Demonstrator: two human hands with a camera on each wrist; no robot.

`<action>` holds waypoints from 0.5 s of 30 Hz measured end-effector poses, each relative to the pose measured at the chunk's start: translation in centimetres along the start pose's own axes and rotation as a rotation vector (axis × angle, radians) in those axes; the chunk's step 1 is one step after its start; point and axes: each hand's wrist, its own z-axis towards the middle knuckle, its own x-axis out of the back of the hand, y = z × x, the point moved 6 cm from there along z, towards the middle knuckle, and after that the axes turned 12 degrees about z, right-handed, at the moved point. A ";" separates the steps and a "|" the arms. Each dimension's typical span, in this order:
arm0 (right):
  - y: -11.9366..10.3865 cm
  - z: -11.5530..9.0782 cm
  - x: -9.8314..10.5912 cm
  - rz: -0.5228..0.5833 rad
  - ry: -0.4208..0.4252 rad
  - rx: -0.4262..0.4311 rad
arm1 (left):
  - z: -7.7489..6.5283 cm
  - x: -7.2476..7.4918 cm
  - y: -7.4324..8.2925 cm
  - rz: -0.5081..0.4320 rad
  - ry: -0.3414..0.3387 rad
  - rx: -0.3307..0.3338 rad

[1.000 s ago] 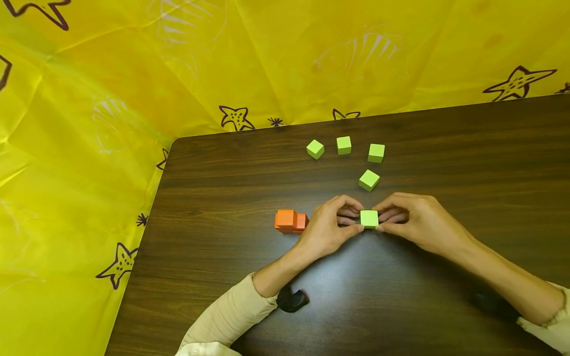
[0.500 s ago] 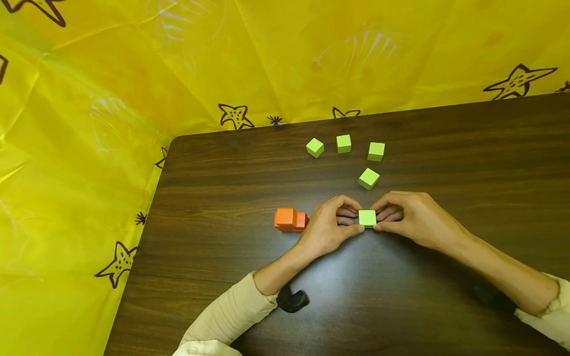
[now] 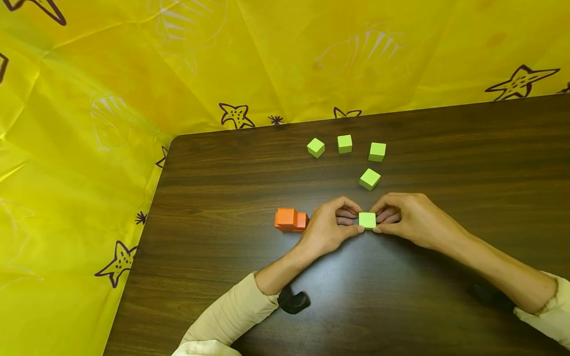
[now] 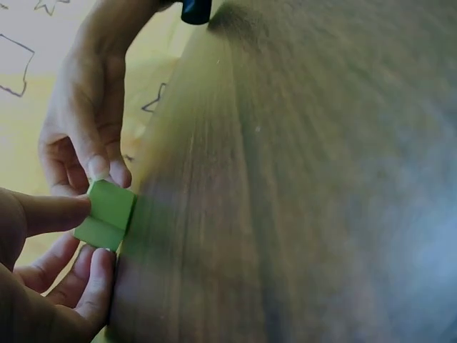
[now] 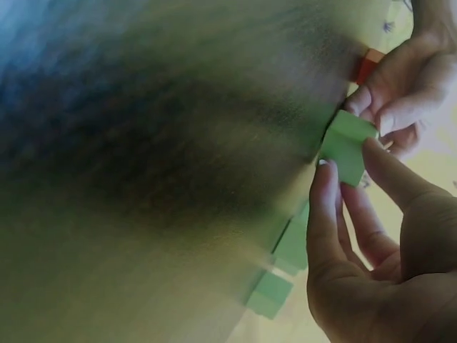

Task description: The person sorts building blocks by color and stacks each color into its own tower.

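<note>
A light green block (image 3: 367, 220) is pinched between my two hands over the dark wood table (image 3: 213, 277). My left hand (image 3: 327, 228) holds its left side with thumb and fingertips. From the right, my right hand (image 3: 420, 220) grips it the same way. In the left wrist view a line crosses the green block (image 4: 107, 211); whether this is one cube or two together I cannot tell. Orange blocks (image 3: 286, 218) joined in a small group sit just left of my left hand, which partly hides them.
Several loose green cubes lie beyond the hands, the nearest cube (image 3: 369, 179) just behind the held block. A curved black object (image 3: 294, 301) rests by the left sleeve (image 3: 231, 314). Yellow patterned cloth (image 3: 276, 59) hangs along the table's far and left edges.
The green block and my right hand have shifted slightly left, and the block then slightly toward me. My left hand and the other blocks stay put.
</note>
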 end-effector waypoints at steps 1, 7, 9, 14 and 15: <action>0.0 0.0 0.0 0.003 -0.001 0.000 | 0.0 0.0 0.0 0.001 0.001 0.003; 0.1 0.0 -0.1 0.010 -0.007 -0.005 | -0.3 0.0 0.1 0.014 0.022 0.010; 0.2 0.0 -0.1 0.010 -0.008 -0.007 | -0.3 0.0 0.2 0.019 0.031 0.012; 0.2 0.1 0.0 0.007 -0.012 -0.016 | -0.4 0.0 0.2 0.020 0.046 0.017; 0.2 0.1 0.0 0.004 -0.012 -0.016 | -0.4 0.0 0.2 0.023 0.048 0.016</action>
